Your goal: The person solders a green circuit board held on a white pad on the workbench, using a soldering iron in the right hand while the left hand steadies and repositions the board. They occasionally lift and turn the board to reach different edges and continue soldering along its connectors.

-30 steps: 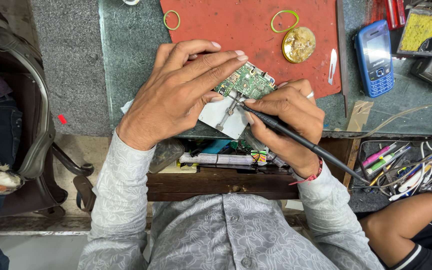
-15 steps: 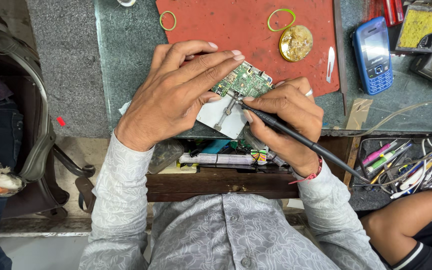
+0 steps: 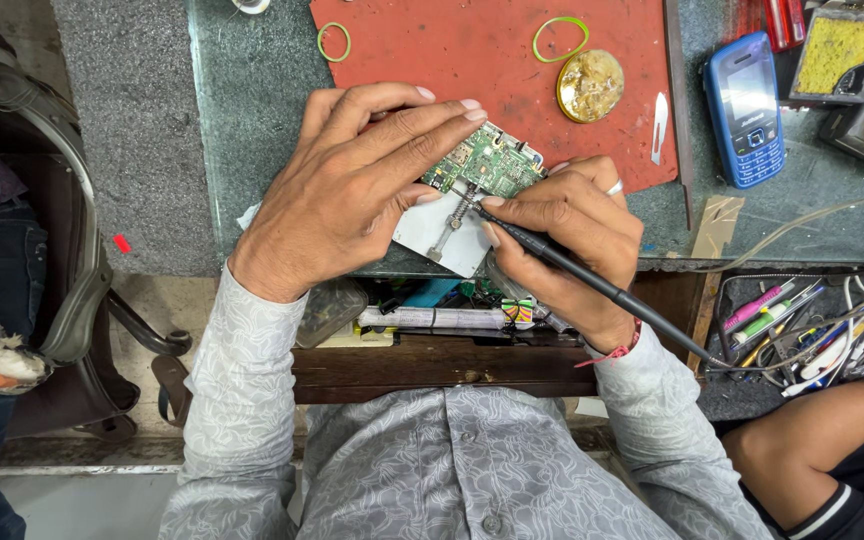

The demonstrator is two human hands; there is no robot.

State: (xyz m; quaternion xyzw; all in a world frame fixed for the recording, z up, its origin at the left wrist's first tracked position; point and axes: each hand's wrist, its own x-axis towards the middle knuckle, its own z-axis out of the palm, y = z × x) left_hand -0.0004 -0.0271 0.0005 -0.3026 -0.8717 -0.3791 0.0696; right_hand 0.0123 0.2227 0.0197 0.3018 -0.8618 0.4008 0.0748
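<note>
My left hand [image 3: 352, 190] lies flat over a green circuit board [image 3: 492, 160], pinning it and a white plate [image 3: 442, 235] under it to the worktop edge. My right hand [image 3: 567, 235] grips a black soldering iron [image 3: 592, 280] like a pen, its tip touching the board's near edge. A spring-like metal piece [image 3: 457, 215] lies across the white plate by the tip. The iron's cable runs off to the lower right.
A red mat [image 3: 512, 50] carries two green rubber bands [image 3: 333, 42], a brass tin [image 3: 590, 85] and a blade [image 3: 660, 125]. A blue phone [image 3: 744, 105] and a yellow sponge tray [image 3: 832, 50] lie right. Another person's arm [image 3: 832, 440] is at lower right. An open drawer [image 3: 452, 320] holds tools.
The view has shifted slightly. Both hands stay on the board, with the iron's tip at the same spot.
</note>
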